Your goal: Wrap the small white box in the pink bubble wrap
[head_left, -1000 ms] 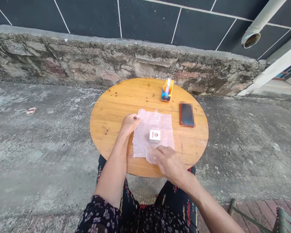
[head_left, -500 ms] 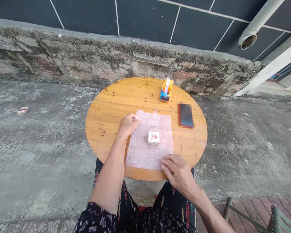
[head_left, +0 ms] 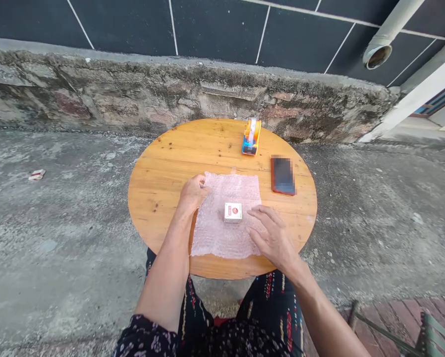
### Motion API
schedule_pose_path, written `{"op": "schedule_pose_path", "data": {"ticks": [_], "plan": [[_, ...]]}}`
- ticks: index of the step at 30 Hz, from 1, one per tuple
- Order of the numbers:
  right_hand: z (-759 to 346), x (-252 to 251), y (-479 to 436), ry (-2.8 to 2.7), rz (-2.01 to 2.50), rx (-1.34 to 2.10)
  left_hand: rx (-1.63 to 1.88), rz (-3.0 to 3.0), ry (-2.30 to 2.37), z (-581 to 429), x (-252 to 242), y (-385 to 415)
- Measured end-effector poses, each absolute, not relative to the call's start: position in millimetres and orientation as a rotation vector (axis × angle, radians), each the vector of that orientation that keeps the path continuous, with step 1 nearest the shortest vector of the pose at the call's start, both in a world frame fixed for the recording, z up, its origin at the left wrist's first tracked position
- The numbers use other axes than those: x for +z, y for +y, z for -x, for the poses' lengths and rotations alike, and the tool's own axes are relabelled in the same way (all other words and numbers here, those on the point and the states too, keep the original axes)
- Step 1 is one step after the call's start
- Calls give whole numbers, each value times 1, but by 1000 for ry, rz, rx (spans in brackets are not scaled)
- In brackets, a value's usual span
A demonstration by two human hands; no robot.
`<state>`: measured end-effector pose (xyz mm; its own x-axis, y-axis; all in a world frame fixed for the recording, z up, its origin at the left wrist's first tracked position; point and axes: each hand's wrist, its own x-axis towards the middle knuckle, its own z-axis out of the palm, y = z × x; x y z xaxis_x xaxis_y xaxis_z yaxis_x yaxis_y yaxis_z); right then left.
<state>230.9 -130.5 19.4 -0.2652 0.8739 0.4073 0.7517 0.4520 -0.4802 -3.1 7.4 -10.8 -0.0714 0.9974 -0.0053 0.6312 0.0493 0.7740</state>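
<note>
Outdoors, a round bench (head_left: 163, 188) carries bubble wrap (head_left: 222, 244) under a small box (head_left: 233, 212); the wrap looks light, soft, best taken by edges. Left hand (head_left: 193, 193) pinches one; right hand (head_left: 274, 235) is open.

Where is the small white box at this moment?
In the head view, the small white box sits near the middle of the bubble wrap sheet, just left of the right hand.
</note>
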Motion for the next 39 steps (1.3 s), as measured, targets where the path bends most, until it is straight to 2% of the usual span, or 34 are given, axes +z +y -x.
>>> {"op": "schedule_pose_path", "data": {"ticks": [13,22,27,32,39], "plan": [[-207,25,-110,-2432,1517,271,810,-1663,1794,3,-14,11],[-243,-4,-166,-2310,1599,274,820,-1654,1799,2,-10,8],[-271,13,-175,-2248,1498,416,827,-1644,1787,3,-11,8],[-257,37,-150,-2005,1383,414,840,-1643,1750,4,-12,6],[-207,22,-97,-2265,1318,319,846,-1635,1720,4,-13,8]]}}
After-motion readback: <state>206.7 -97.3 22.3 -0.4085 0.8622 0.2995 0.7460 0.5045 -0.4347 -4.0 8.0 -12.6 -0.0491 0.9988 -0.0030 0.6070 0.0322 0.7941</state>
